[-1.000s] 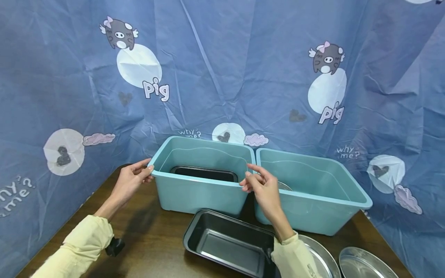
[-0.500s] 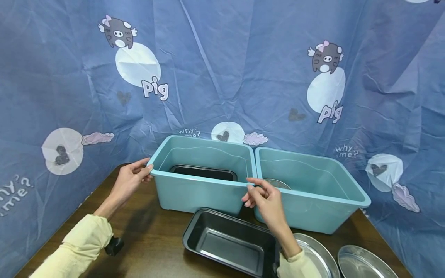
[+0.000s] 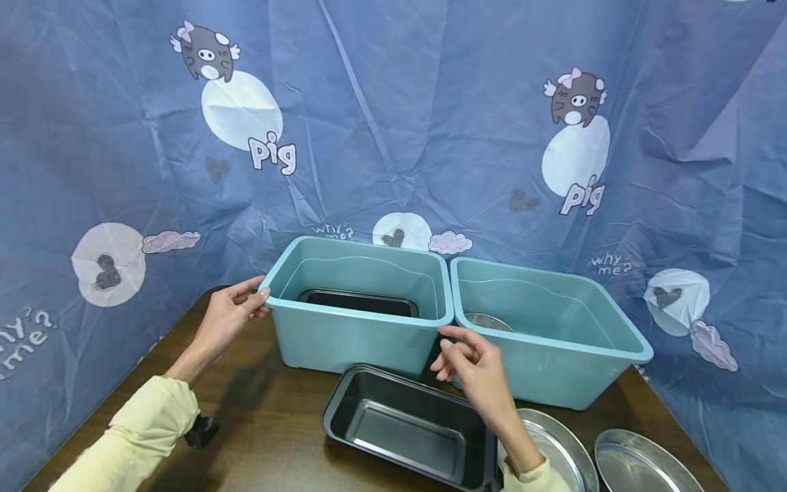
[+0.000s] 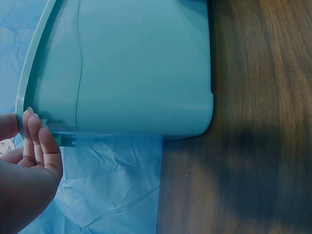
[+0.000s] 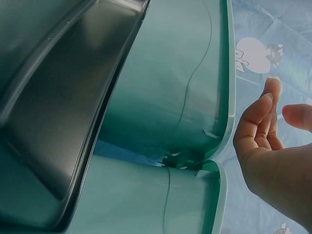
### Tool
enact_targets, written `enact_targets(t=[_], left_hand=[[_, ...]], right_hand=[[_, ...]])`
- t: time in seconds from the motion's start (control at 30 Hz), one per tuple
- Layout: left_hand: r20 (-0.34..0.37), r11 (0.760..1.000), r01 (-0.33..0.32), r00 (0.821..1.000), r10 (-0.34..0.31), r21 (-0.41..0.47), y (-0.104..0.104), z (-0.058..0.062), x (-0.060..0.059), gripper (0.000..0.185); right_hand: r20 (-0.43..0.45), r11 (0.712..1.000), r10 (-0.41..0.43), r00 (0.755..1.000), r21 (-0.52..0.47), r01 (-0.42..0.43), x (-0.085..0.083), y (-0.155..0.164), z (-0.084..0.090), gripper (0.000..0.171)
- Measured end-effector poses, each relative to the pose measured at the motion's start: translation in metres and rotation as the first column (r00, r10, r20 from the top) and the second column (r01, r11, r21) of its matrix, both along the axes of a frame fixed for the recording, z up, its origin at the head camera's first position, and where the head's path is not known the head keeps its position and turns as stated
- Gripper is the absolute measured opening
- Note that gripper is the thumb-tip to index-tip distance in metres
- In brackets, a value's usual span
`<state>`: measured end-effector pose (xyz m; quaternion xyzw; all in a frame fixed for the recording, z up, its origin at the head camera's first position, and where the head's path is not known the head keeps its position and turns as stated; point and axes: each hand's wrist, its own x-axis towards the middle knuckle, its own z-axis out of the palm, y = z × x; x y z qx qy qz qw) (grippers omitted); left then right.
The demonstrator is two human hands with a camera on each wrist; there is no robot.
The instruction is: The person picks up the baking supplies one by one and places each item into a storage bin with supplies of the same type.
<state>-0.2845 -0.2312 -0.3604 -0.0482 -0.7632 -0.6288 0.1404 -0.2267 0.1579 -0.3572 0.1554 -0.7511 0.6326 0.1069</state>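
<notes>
Fingers [image 3: 464, 335] of the right hand [image 3: 477, 369] sink empty; the left hand [image 3: 230, 318] pinches the left teal bin [image 3: 350, 342], seemingly steadying it alone.

Pinching left hand [image 3: 227, 318], loose right hand [image 3: 478, 369]

The tubs [image 3: 350, 338] are smooth, faintly glossy plastic; the pan [image 3: 406, 434] at six o'clock and dishes [image 3: 568, 444] near five, shiny metal. The cloth [image 3: 399, 137] at twelve is creased, the table [image 3: 264, 417] grained wood.
</notes>
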Motion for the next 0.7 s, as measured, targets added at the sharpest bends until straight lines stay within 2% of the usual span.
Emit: enact_targets(t=[0.7], left_hand=[[0.000,1.000,-0.004,1.000,0.004,-0.007,0.000,0.000,0.000,0.050]], right_hand=[[0.107,0.997,-0.079,0.991,0.017,0.078,0.017,0.019,-0.009,0.026]])
